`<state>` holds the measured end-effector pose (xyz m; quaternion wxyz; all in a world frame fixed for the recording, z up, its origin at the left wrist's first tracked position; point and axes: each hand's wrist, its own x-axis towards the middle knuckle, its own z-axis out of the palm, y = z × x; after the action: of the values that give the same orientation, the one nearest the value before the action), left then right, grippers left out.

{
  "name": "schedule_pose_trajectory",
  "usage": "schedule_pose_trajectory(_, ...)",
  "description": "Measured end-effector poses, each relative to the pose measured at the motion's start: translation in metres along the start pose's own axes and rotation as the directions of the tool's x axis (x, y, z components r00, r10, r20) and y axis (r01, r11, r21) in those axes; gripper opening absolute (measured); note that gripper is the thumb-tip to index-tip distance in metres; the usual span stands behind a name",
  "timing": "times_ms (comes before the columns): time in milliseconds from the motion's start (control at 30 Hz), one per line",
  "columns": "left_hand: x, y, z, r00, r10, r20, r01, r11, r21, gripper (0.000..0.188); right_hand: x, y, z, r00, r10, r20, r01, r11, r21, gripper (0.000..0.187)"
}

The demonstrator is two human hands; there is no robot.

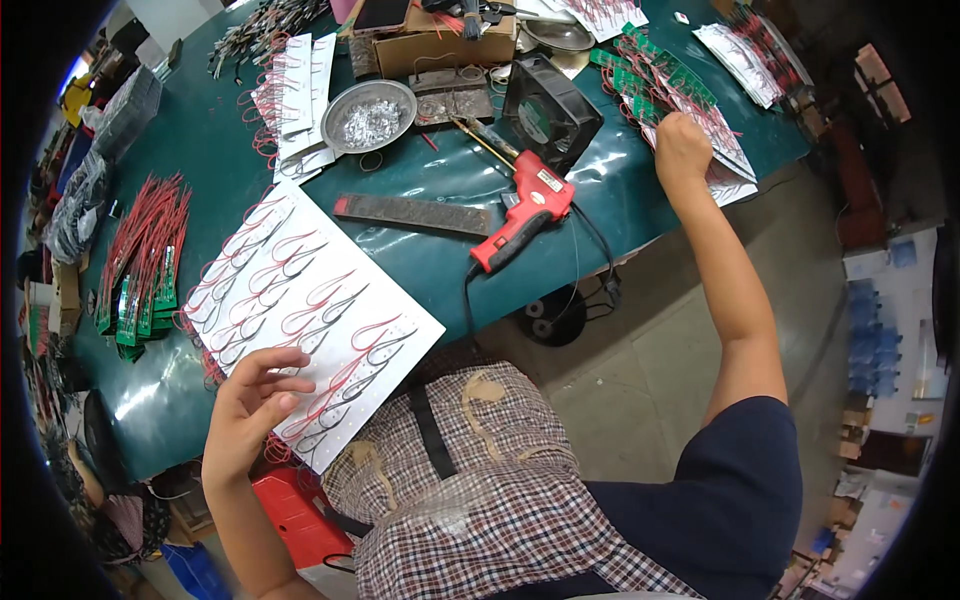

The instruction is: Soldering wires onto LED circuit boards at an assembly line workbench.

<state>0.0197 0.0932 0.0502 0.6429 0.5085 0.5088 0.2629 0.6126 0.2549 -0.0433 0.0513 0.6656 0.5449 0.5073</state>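
A deep green tabletop backs a white sheet patterned with loops of red and black wire, green circuit boards, bright red leads, a red-and-black soldering gun, a black fan and a silver-grey bowl; the worker's apron is checked brown, navy and white, the sleeve plain navy, the cardboard box brown.

A red soldering gun and green circuit boards mark an electronics workshop.

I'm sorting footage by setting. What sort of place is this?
Probably an electronics assembly workshop: a red and black plastic soldering gun, thin green circuit boards and a white rectangular sheet bearing looped red and black wires suggest it.
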Motion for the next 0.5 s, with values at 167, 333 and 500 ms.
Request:
schedule_pose_trajectory(167,-0.008,-0.014,-0.01,0.999,-0.024,-0.029,0.023,0.999,-0.034,0.044,-0.005,0.025,-0.019,0.994,-0.034,0.104,0.027,0.997,0.07,0.004)
schedule_pose_trajectory(333,-0.006,-0.022,-0.017,0.999,-0.027,-0.037,0.025,0.998,-0.054,0.044,-0.015,0.048,-0.024,0.991,0.116,0.062,-0.129,0.945,0.299,0.013)
schedule_pose_trajectory(500,-0.009,-0.027,-0.021,1.0,-0.01,-0.028,0.008,0.998,-0.067,0.044,-0.024,0.074,-0.029,0.871,0.444,0.21,-0.454,0.564,0.69,0.023)
